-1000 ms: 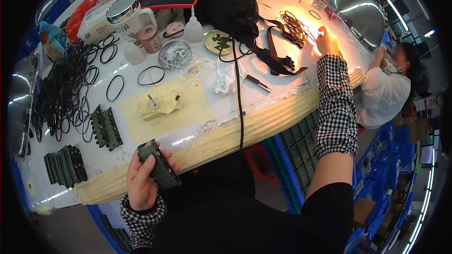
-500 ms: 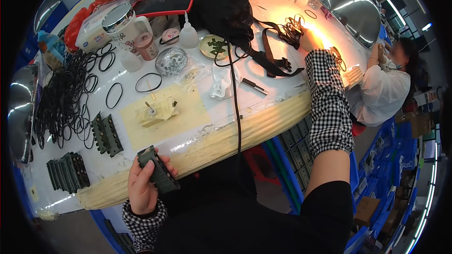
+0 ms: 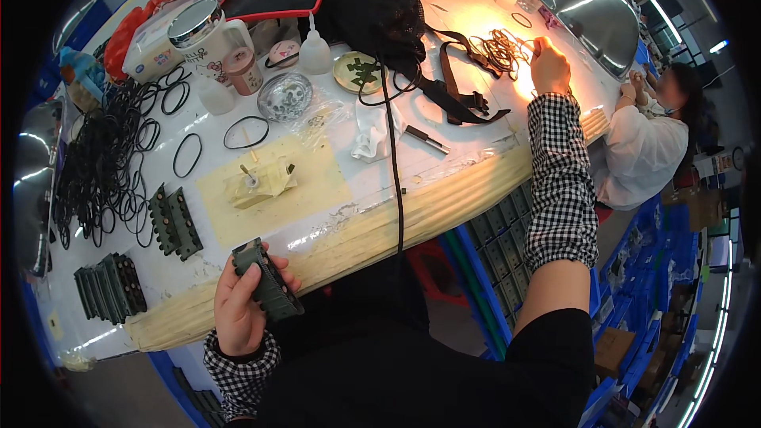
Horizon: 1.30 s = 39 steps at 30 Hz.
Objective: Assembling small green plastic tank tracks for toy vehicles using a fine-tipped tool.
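My left hand (image 3: 240, 309) is closed round a dark green moulded plastic piece (image 3: 268, 284), held tilted just off the table's near edge. Across the table at the right, my right hand (image 3: 551, 70) has its fingers pinched together beside a tangled heap of rubber bands (image 3: 501, 51) under a bright warm light. A thin band appears to run from the heap to the fingertips, though glare blurs it. More green pieces (image 3: 174, 223) of a similar kind lie left of my left hand, and a stacked row of them (image 3: 111, 288) sits nearer the table's left corner.
A masking-taped block with a peg (image 3: 260, 182) rests on a yellow sheet. Black rubber bands (image 3: 103, 166) pile up at the left. Behind are a squeeze bottle (image 3: 315, 51), a clear dish (image 3: 286, 98), a phone (image 3: 269, 2) and a black bag (image 3: 372, 16). Another person (image 3: 646, 143) sits at right.
My right hand has moved right and slightly nearer, away from the band heap, and its fingers now show. The left hand still holds the green piece in nearly the same place.
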### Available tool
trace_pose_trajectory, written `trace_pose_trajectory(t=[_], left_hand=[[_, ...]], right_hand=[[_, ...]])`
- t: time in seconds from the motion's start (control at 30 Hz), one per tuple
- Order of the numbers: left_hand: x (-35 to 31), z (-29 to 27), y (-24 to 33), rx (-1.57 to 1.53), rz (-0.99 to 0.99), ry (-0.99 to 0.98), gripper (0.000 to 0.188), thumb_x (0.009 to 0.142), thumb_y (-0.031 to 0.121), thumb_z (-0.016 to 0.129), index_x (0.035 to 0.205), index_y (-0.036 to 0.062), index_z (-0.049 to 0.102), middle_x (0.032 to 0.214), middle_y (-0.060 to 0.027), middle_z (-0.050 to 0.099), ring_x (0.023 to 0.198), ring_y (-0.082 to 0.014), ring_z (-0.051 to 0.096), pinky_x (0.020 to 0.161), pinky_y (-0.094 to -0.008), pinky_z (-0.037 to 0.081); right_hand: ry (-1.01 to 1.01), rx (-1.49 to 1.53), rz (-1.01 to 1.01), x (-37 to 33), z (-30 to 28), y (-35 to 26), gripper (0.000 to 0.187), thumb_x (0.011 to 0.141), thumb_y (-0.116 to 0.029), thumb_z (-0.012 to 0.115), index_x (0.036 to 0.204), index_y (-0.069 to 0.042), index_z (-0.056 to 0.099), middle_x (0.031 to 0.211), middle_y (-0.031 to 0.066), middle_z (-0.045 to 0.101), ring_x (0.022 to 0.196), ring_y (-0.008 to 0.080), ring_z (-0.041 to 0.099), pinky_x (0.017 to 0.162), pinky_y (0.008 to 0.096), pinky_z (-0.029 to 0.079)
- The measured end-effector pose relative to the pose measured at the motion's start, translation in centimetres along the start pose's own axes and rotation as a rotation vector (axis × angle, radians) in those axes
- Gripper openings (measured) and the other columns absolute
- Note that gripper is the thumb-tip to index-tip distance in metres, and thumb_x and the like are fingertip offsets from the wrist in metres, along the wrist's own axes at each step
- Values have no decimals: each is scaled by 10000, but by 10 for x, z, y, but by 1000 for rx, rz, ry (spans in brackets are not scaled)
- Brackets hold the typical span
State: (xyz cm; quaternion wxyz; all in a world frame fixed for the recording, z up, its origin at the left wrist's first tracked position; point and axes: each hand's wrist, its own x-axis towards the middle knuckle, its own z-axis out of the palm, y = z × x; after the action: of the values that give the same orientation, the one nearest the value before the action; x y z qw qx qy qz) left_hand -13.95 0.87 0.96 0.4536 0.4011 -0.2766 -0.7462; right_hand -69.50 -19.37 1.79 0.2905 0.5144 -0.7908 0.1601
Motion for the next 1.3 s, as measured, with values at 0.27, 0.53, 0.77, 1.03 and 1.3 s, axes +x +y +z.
trace_pose_trajectory(t=[0.27,0.53,0.77,1.03,1.3], left_hand=[[-4,-7,1,-70,66,-90,313,958,130,463,1221,-39,441,1108,-196,591,890,-251,643,823,-416,548],[28,35,3,-4,125,-535,410,919,158,530,1238,-88,453,1263,-258,503,904,-269,655,787,-418,557],[21,29,-2,-152,4,-595,440,921,197,537,1217,-114,444,1161,-240,532,873,-260,646,803,-425,561],[15,10,0,-382,56,-399,421,941,160,473,1286,-67,391,1230,-205,454,833,-216,560,709,-369,571],[13,5,2,-236,-15,-383,467,945,160,487,1327,-77,362,1291,-210,454,917,-231,636,841,-383,555]], right_hand=[[60,616,-107,-49,-88,-68,131,900,-171,607,926,-54,661,614,43,615,540,126,566,497,289,414],[-662,1402,-254,-157,-196,-174,109,885,-96,635,907,1,679,603,-37,531,509,2,358,456,192,272],[-1064,1620,-94,-183,-210,-195,176,900,-121,614,1004,15,653,578,-64,498,524,7,378,483,207,286],[-1233,1854,115,-192,-204,-201,263,899,-126,616,1127,2,598,859,64,687,786,52,591,642,189,402],[-1196,1914,225,-200,-200,-211,201,896,-155,634,1039,-14,622,840,72,694,781,66,613,640,192,403]])
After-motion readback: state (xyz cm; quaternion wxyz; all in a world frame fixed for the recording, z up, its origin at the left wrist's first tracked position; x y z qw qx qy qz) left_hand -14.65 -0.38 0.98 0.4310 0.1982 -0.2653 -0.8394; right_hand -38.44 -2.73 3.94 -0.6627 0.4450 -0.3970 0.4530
